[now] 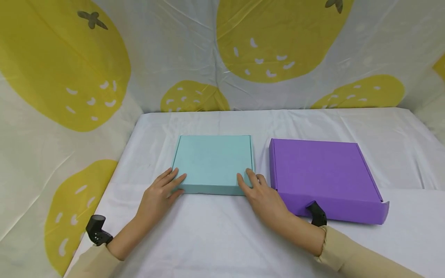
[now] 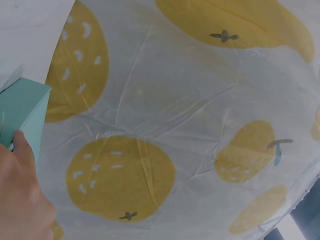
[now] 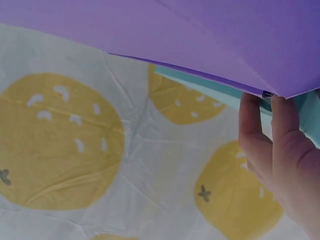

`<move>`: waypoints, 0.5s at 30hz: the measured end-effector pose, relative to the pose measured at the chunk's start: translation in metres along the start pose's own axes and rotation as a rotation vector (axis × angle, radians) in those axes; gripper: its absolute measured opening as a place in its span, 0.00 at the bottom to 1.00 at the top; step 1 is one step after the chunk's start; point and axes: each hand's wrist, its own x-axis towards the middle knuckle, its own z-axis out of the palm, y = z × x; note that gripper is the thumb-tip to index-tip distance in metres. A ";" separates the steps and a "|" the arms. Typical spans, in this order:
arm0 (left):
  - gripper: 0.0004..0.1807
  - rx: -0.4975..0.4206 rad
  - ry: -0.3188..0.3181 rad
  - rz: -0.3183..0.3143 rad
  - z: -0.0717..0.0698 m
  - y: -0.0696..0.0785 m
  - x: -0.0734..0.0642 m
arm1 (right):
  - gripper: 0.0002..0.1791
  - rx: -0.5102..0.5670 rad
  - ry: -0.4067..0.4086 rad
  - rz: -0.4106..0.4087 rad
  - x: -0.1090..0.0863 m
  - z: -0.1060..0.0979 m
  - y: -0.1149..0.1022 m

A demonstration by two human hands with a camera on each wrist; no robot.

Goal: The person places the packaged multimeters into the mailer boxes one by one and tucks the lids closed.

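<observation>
A flat, closed teal cardboard box [image 1: 213, 158] lies on the white-covered table, left of a larger purple box. My left hand [image 1: 158, 197] touches its front left corner, fingers spread over the lid's edge and the thumb low at the front. At the front right corner, my right hand [image 1: 265, 199] rests fingertips on the lid and side. In the left wrist view, part of the left hand [image 2: 22, 190] appears beside the teal box [image 2: 30, 107]. The right wrist view has the right hand [image 3: 280, 145] near the teal box [image 3: 205, 87], its fingertips partly hidden.
The purple box [image 1: 320, 166] lies close to the right forearm, its front flap sticking out at the right corner. White cloth with yellow fruit prints [image 1: 278, 38] hangs behind and along the left side. Black wrist devices [image 1: 99, 230] sit on both forearms.
</observation>
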 end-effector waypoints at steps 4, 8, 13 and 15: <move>0.28 -0.040 0.005 -0.024 0.001 0.002 0.000 | 0.34 -0.028 0.036 -0.018 0.000 0.001 0.001; 0.28 -0.054 0.010 -0.034 0.002 0.002 0.000 | 0.31 -0.121 0.071 -0.060 0.002 0.001 0.003; 0.28 -0.054 0.015 -0.042 0.003 0.002 -0.002 | 0.30 -0.176 0.037 -0.053 0.002 -0.001 -0.001; 0.28 -0.053 0.017 -0.048 0.003 0.002 -0.002 | 0.31 -0.174 0.009 -0.034 0.002 -0.003 -0.004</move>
